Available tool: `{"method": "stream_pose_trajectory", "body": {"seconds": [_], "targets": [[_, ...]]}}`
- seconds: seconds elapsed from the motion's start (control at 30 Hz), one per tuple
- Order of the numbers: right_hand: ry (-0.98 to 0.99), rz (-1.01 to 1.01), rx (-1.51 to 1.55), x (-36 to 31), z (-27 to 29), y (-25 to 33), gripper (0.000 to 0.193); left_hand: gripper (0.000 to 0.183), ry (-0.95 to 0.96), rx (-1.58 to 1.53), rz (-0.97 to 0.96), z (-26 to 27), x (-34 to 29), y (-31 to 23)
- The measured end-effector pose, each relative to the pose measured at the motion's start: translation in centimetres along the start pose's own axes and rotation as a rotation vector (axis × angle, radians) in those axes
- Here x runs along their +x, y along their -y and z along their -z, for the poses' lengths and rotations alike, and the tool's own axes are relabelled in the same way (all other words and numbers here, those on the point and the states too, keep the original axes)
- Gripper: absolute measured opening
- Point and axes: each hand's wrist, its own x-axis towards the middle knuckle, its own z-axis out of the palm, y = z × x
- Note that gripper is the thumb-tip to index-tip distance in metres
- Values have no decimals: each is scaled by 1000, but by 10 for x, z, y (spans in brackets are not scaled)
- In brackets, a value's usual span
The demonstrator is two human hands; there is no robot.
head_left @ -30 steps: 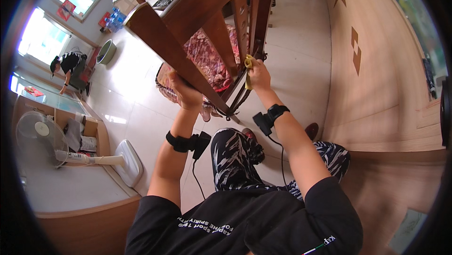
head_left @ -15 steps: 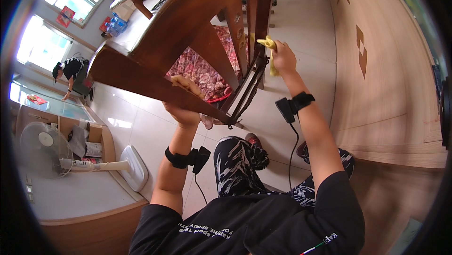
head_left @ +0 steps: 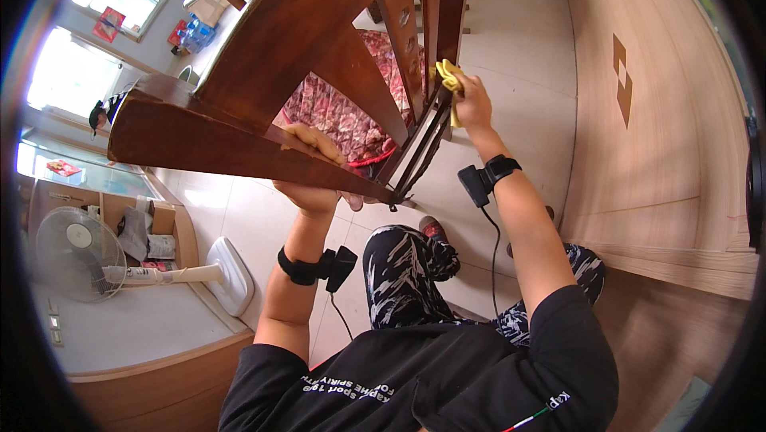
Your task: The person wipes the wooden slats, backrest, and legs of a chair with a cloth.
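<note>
Gripping the brown wooden chair by its near back post, left hand has fingers curled over the wood, left of frame centre. Chair spans upper left to upper centre. Right hand, right of centre, clasps a bunched yellow cloth at the far post; exact contact not discernible. Red floral cushion visible between slats, upper centre. White fan lies on its side, left edge of frame. Co-worker at upper left, partly hidden behind chair.
</note>
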Motion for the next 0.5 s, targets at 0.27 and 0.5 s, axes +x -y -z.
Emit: {"method": "stream_pose_trajectory", "body": {"seconds": [0.27,0.5], "targets": [[86,74,-66,-51,-2,41,18,62,-22,195,14,9,-6,-5],[307,-75,14,-115,-1,103,12,47,-26,55,-28,10,-13,-11]]}}
